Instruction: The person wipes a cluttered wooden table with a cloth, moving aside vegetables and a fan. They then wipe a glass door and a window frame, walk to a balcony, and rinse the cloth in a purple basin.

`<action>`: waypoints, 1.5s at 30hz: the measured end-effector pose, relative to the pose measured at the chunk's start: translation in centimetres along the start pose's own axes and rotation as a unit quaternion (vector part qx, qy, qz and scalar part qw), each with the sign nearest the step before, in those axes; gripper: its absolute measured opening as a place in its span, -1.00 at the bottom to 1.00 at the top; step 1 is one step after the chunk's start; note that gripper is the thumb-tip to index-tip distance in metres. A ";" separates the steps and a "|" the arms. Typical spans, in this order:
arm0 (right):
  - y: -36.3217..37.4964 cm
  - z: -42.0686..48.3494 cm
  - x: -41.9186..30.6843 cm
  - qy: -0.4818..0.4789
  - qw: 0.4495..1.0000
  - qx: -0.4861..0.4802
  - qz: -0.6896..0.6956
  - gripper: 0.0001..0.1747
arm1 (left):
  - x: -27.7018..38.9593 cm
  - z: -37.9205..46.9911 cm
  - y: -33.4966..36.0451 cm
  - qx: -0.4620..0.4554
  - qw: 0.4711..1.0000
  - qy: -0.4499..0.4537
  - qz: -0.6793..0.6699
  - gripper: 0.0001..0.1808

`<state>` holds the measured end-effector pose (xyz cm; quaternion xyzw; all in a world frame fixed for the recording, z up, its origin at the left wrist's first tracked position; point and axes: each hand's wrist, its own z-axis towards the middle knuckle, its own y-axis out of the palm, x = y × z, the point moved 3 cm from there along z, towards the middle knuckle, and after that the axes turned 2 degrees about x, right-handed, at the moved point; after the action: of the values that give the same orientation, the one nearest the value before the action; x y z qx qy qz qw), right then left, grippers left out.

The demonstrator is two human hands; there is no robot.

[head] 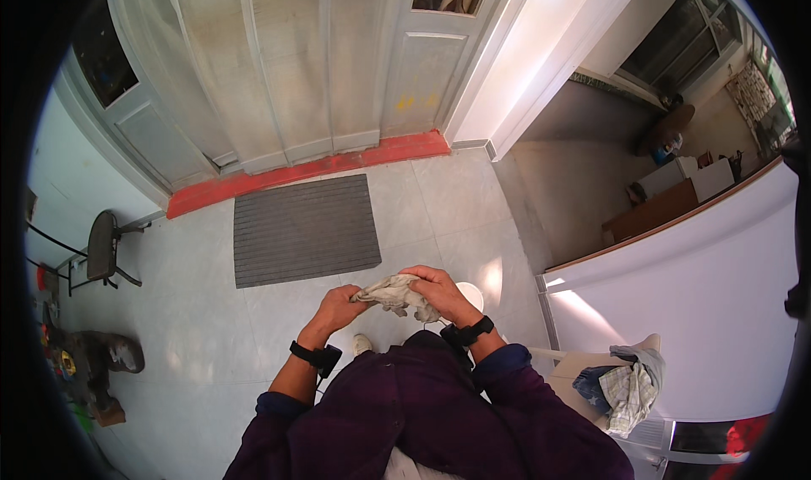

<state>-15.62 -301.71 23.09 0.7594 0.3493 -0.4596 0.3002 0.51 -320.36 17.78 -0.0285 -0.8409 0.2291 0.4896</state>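
Note:
A crumpled, off-white cloth (pixel 398 295) is stretched between my two hands at waist height, above the tiled floor. My left hand (pixel 339 310) pinches its narrow, gathered left end. Its bunched right part is gripped by my right hand (pixel 442 293), with the thumb on top. The cloth's lower edge hangs loose in folds. Just beyond my right wrist, partly hidden by it, a round white container (pixel 471 295) is in view low down. Black bands with small devices are strapped on both my wrists.
A grey ribbed doormat (pixel 307 231) lies ahead, before a red threshold (pixel 310 171) and pale panelled doors (pixel 285 68). To the right, clothes (pixel 627 388) hang over a pale chair (pixel 566 373). At left are a dark chair (pixel 103 245) and a dark carved object (pixel 95 359).

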 end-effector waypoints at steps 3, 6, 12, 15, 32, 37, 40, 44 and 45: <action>-1.5 2.8 -1.1 0.039 0.997 0.037 0.049 -0.61 | 0.5 1.9 -1.8 -0.015 0.981 -0.025 -0.193 -0.78; -3.3 6.5 -2.2 0.038 0.989 0.046 0.134 -0.62 | 1.6 4.6 -4.5 -0.023 0.957 -0.005 -0.289 -0.82; -6.2 13.8 -5.0 0.033 0.976 0.039 0.210 -0.61 | 5.0 11.4 -9.2 -0.004 0.906 -0.013 -0.424 -0.80; -8.2 17.2 -6.1 0.043 0.971 0.026 0.233 -0.59 | 6.8 14.7 -9.9 -0.016 0.882 -0.013 -0.470 -0.67; -22.3 30.7 -14.7 0.068 0.874 -0.033 0.479 -0.49 | 20.0 34.4 -8.7 -0.092 0.876 -0.028 -0.473 -0.44; -25.5 31.3 -11.1 0.058 0.859 -0.044 0.506 -0.33 | 19.9 39.4 -7.8 -0.100 0.899 -0.059 -0.423 -0.49; -27.1 31.7 -11.5 0.020 0.899 0.002 0.437 -0.29 | 23.4 42.0 -9.4 -0.153 0.933 0.016 -0.325 -0.49; -29.2 34.0 -14.0 -0.086 0.890 0.045 0.447 -0.32 | 30.0 46.5 -11.4 -0.275 0.924 0.144 -0.225 -0.49; -29.6 35.0 -14.3 -0.066 0.884 0.082 0.456 -0.33 | 30.9 48.1 -12.0 -0.254 0.941 0.102 -0.196 -0.49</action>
<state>-61.32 -315.53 18.17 0.8245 -0.0947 -0.3484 0.4356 -53.64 -339.83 27.77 -0.0095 -0.8056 -0.0972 0.5844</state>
